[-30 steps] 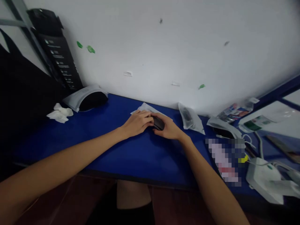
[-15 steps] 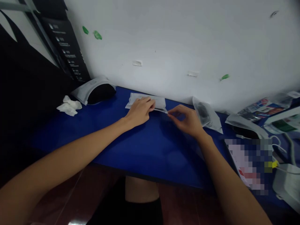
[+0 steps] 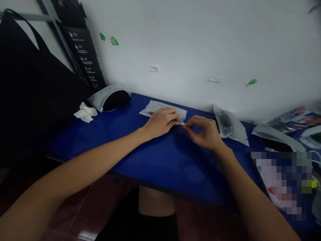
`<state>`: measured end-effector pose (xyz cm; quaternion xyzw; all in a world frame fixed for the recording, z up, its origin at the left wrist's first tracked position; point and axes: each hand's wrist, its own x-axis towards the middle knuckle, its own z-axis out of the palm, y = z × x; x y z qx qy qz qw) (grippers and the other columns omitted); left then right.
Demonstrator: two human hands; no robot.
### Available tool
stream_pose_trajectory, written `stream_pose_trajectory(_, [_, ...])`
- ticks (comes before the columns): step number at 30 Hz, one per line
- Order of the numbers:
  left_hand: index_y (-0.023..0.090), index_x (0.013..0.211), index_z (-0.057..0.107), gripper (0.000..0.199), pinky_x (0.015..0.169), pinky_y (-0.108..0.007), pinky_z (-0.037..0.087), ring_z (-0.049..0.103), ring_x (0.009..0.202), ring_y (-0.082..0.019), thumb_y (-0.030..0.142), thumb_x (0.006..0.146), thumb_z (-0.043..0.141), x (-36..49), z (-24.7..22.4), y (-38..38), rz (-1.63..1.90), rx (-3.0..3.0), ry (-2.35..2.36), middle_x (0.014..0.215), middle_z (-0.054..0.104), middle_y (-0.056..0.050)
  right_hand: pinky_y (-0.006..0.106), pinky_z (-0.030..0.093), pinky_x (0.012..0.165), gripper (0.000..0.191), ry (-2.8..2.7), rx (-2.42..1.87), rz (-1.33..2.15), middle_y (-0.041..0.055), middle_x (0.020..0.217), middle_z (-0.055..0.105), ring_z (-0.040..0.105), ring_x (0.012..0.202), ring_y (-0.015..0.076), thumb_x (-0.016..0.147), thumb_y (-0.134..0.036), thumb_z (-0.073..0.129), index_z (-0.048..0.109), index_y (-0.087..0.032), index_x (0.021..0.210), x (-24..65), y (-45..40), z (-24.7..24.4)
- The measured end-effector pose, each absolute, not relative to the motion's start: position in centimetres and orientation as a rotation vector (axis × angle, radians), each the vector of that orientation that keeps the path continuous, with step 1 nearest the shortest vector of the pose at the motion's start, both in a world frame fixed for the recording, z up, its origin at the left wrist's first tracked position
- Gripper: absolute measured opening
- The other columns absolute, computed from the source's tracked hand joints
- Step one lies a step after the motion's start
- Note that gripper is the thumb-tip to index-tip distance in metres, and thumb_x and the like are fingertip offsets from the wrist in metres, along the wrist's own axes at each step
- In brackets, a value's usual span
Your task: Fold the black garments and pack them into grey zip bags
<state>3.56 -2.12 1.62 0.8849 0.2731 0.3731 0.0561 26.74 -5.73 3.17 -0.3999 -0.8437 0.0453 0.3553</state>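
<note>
White wall (image 3: pixel 180 43) rises behind the blue table (image 3: pixel 155 157) I work at, with a black bag (image 3: pixel 32 90) and a tall box (image 3: pixel 85 55) at the left. Near the wall sit a stuffed pouch (image 3: pixel 97 97), something black showing in it, and, just beside my right hand (image 3: pixel 203 130), a clear pouch (image 3: pixel 240 132). Between these two, my pouch (image 3: pixel 157 105) lies flat on the table. My left hand (image 3: pixel 163 121) bends over its near edge, thumb and fingers pinching by the right-hand corner; my right thumb and forefinger grip that corner's tip. I judge the work partway: the pouch is laid out, the corner unreleased. My left hand covers much of the edge, so whether it is closed I cannot tell.
</note>
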Motion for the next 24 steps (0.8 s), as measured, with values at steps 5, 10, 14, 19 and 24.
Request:
stream_pose_trajectory(5, [0.021, 0.097, 0.074, 0.018, 0.09, -0.038, 0.045, 0.064, 0.097, -0.022, 0.027, 0.106, 0.059, 3.9, 2.0, -2.1, 1.194, 2.751, 0.789, 0.098, 0.072, -0.004, 0.039, 0.053, 0.071, 0.017, -2.155, -0.982, 0.072, 0.0034, 0.082, 0.073, 0.068, 0.069, 0.0217, 0.097, -0.034, 0.069, 0.072, -0.024, 0.083, 26.6, -5.7, 3.3])
stream_pose_trajectory(10, [0.02, 0.099, 0.076, 0.02, 0.089, -0.038, 0.044, 0.065, 0.097, -0.022, 0.033, 0.105, 0.062, 4.2, 2.0, -2.3, 1.125, 2.856, 0.776, 0.098, 0.074, -0.005, 0.039, 0.055, 0.073, 0.013, -2.203, -0.943, 0.063, 0.0029, 0.087, 0.076, 0.071, 0.074, 0.0221, 0.097, -0.027, 0.067, 0.077, -0.026, 0.088, 26.7, -5.5, 2.7])
stream_pose_trajectory(14, [0.018, 0.104, 0.073, 0.021, 0.089, -0.038, 0.042, 0.066, 0.1, -0.023, 0.031, 0.108, 0.057, 4.5, 2.3, -2.7, 1.065, 2.959, 0.807, 0.104, 0.074, -0.007, 0.034, 0.053, 0.069, 0.013, -2.165, -0.92, 0.029, 0.0026, 0.084, 0.074, 0.069, 0.07, 0.0188, 0.096, -0.022, 0.067, 0.076, -0.025, 0.087, 26.1, -5.7, 2.7])
stream_pose_trajectory(19, [0.014, 0.106, 0.069, 0.026, 0.086, -0.037, 0.041, 0.065, 0.101, -0.024, 0.029, 0.111, 0.048, 4.5, 2.6, -2.1, 1.015, 3.06, 0.875, 0.109, 0.072, -0.01, 0.033, 0.051, 0.064, 0.014, -2.125, -0.957, -0.044, 0.0022, 0.078, 0.071, 0.065, 0.065, 0.018, 0.095, -0.025, 0.068, 0.072, -0.023, 0.082, 26.8, -5.4, 3.2])
stream_pose_trajectory(24, [0.016, 0.097, 0.065, 0.021, 0.085, -0.037, 0.041, 0.064, 0.099, -0.025, 0.024, 0.109, 0.051, 1.9, 3.0, 0.0, 1.019, 2.935, 1.074, 0.103, 0.071, -0.009, 0.036, 0.05, 0.06, 0.022, -1.987, -1.128, -0.116, 0.0023, 0.069, 0.068, 0.061, 0.061, 0.0201, 0.093, -0.037, 0.074, 0.069, -0.025, 0.075, 30.2, -4.1, 3.0])
